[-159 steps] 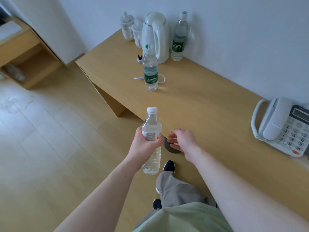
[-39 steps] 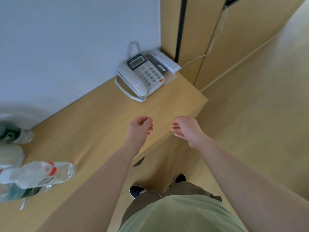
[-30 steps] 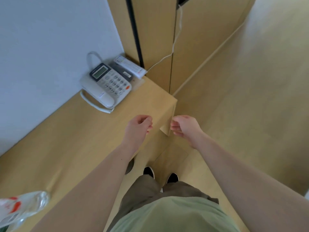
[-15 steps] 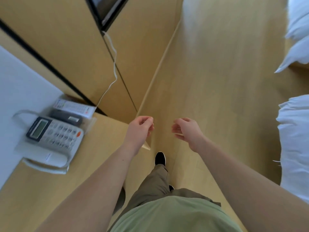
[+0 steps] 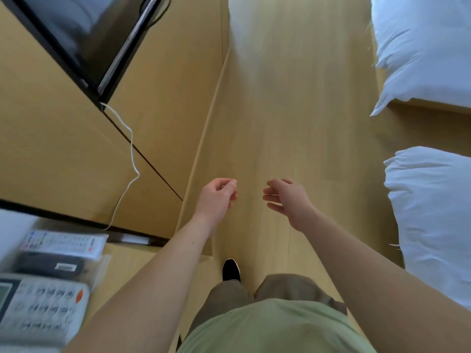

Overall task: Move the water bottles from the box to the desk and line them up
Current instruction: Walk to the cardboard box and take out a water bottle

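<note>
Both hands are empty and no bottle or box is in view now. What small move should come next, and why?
Probably keep walking along the wooden floor to look for the box. The left hand and right hand hold nothing, and only the desk's corner with the telephone shows.

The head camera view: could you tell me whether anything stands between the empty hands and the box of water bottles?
That cannot be judged: no box or bottle is in view. The left hand and right hand are empty, over bare wooden floor that looks clear ahead.
</note>
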Demonstrator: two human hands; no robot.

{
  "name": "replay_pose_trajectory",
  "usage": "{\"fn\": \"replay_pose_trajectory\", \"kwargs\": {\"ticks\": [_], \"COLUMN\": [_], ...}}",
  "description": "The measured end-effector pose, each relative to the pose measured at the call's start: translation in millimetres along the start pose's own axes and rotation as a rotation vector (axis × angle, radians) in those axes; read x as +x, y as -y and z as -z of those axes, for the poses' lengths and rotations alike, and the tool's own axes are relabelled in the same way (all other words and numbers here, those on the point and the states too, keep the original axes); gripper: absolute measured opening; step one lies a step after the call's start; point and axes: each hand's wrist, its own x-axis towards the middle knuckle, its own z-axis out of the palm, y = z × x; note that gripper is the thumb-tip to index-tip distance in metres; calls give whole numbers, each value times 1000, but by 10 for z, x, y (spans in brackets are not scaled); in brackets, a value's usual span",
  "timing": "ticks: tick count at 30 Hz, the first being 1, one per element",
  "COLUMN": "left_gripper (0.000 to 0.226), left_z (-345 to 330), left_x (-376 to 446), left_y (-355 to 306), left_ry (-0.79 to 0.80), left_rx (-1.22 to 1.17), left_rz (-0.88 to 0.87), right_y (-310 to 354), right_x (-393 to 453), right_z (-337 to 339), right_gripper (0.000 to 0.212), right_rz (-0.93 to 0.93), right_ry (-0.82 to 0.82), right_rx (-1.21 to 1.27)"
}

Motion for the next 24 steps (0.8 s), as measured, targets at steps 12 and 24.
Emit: {"fn": "replay_pose_trajectory", "kwargs": {"ticks": [12, 24], "left_gripper": [12, 13], "left_z": [-1104, -2511], "left_x": [935, 1802], "left_y": [-694, -1577], "left_ry": [118, 117], "left_rx": [103, 81], "left_rz": [54, -1], "right_y": [565, 1612], "right_x": [849, 1864], "right_z": [881, 1987], "right_gripper": [17, 10], "right_rz": [-39, 3], "right_ry": [-106, -78], "right_rx": [139, 141]}}
